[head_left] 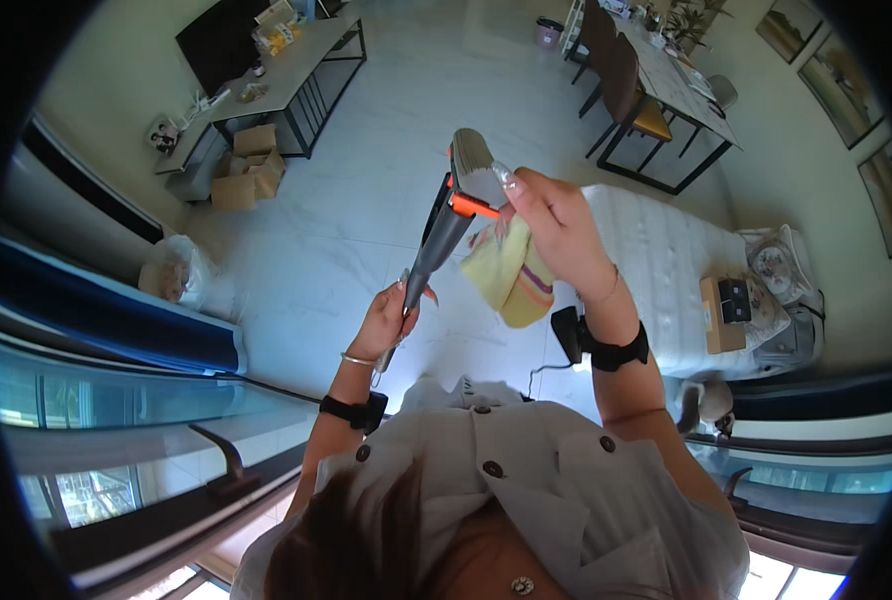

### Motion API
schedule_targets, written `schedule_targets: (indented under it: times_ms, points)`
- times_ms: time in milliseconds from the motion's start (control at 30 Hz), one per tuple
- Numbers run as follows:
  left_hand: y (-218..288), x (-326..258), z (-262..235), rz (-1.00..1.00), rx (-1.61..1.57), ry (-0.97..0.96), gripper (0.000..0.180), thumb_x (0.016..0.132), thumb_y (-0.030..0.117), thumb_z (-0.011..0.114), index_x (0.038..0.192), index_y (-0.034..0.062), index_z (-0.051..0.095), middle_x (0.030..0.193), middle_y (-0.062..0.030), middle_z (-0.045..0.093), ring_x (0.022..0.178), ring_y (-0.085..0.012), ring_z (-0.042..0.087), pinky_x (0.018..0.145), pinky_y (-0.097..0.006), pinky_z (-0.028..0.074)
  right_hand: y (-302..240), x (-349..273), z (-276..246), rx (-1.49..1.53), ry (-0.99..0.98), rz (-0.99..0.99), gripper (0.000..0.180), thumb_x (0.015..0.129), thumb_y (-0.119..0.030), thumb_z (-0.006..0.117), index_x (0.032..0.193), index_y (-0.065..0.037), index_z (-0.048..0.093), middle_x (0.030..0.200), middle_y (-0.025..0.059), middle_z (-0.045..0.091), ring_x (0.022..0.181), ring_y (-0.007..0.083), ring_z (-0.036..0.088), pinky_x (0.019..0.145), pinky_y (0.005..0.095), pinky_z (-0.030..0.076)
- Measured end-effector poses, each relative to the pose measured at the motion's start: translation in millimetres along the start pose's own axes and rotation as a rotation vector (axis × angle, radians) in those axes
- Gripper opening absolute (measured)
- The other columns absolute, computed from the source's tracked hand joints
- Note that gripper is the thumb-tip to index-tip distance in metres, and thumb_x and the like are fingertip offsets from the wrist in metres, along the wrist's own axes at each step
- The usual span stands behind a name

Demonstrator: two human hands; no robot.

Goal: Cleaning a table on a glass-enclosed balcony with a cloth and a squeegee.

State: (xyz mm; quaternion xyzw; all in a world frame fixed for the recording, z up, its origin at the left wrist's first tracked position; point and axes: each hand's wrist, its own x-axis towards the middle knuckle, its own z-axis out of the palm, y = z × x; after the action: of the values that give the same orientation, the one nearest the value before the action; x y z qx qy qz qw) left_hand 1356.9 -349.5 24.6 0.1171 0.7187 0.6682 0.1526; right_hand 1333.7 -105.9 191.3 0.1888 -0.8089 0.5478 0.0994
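Pale grey tile makes up the floor, the largest thing in view, with a white ribbed daybed to the person's right and a long dining bench with dark chairs beyond it. At upper left stands a low grey bench on a black frame, and open cardboard boxes sit on the floor just beside it. In front of the chest, held up in the air well clear of all the furniture, is a long-handled cleaning tool. It has a grey shaft, an orange collar and a flat grey head that points away from the person. The left hand is clenched around the lower end of the shaft and holds it tilted. The right hand has a yellow cloth with striped edging bunched under its palm, and its fingertips rest on the side of the head. The work in hand looks like tending the head, wiping it or fitting the cloth to it, and it seems to be midway, since the cloth hangs below the head rather than over it. To go on, the left hand would need to keep the shaft steady while the right brings the cloth up flat against the head. How the cloth would fasten to the head cannot be seen from here.
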Motion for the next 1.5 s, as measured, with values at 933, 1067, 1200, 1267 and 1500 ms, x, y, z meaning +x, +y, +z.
schedule_targets:
  times_ms: [933,1067,1200,1267,1500]
  points:
    - [64.7,411.2,-103.2,0.100,0.433,0.715,0.020,0.091,0.022,0.066,0.104,0.0077,0.063,0.059,-0.0020,0.057,0.050,-0.0099,0.052,0.050,-0.026,0.042,318.0,415.9,-97.7,0.393,0.013,0.150,0.028,0.102,-0.024,0.041,0.106,-0.003,0.058,0.066,0.0033,0.057,0.063,0.0103,0.056,0.063,0.0252,0.045]
    - [50.4,479.4,-151.1,0.137,0.448,0.816,0.024,0.087,0.025,0.070,0.104,0.0085,0.064,0.060,-0.0028,0.059,0.051,-0.0117,0.054,0.051,-0.027,0.043,391.4,480.2,-87.8,0.248,0.088,0.284,0.026,0.099,-0.024,0.047,0.099,-0.003,0.064,0.068,0.0008,0.057,0.063,0.0094,0.054,0.064,0.0243,0.044]
    - [40.2,548.4,-199.7,0.001,0.542,0.860,0.029,0.084,0.031,0.074,0.103,0.0107,0.066,0.061,-0.0028,0.062,0.051,-0.0143,0.057,0.051,-0.028,0.045,468.9,518.1,-98.8,-0.210,0.156,0.306,0.025,0.092,-0.027,0.061,0.092,-0.003,0.065,0.064,0.0072,0.059,0.058,0.0148,0.055,0.057,0.0300,0.045]
    - [41.3,589.2,-228.8,-0.078,0.578,0.813,0.030,0.083,0.034,0.074,0.103,0.0125,0.067,0.060,-0.0016,0.061,0.052,-0.0147,0.059,0.051,-0.028,0.045,491.5,536.3,-112.9,-0.447,0.167,0.367,0.027,0.088,-0.030,0.066,0.092,-0.003,0.066,0.064,0.0129,0.060,0.056,0.0201,0.058,0.054,0.0356,0.045]
    - [48.8,703.7,-301.9,-0.202,0.613,0.727,0.027,0.085,0.032,0.071,0.103,0.0130,0.067,0.060,-0.0012,0.061,0.053,-0.0146,0.060,0.052,-0.029,0.045,575.1,554.2,-187.5,-0.656,0.300,0.555,0.029,0.085,-0.032,0.068,0.088,-0.003,0.066,0.066,0.0142,0.062,0.057,0.0262,0.059,0.053,0.0376,0.044]
